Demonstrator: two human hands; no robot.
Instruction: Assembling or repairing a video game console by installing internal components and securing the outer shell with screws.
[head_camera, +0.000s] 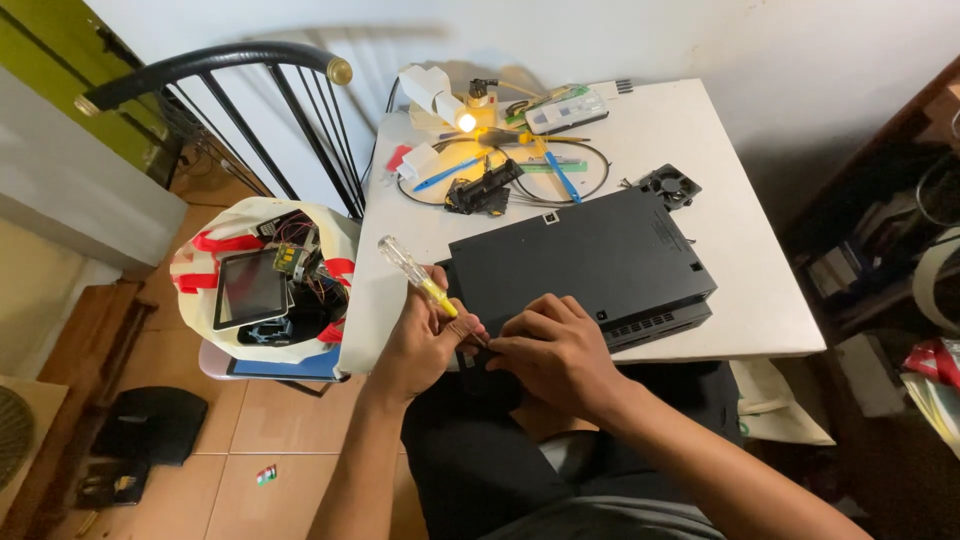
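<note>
— What's the person at the table doing?

— Working a screw, by the look of it. The left hand (425, 345) is wrapped tight around a screwdriver (418, 279) with a clear and yellow handle, the handle slanting up and away from the fist, the tip hidden down between the two hands.

— And the other hand?

— The right hand (555, 350) lies just beside the left, fingers curled and pressing on the near corner of the black console case (585, 265). I can't tell whether it pinches anything; it looks more like bracing.

— Where's the case sitting?

— Flat on the white table (745, 300), its near-left corner right under the grip, the rest stretching away to the right of the hands.

— So which step is this?

— I'd judge the driver is seated on a screw at that corner. The turn calls for steady downward pressure and the shaft kept square, or the tip may slip out.

— Anything else about?

— Beyond the case from the grip, a small lit lamp (462, 118), a loose fan (668, 185) and a blue pen (440, 176). Off to the left of the fist, a bag of electronic scrap (265, 285) rests on a chair.
</note>
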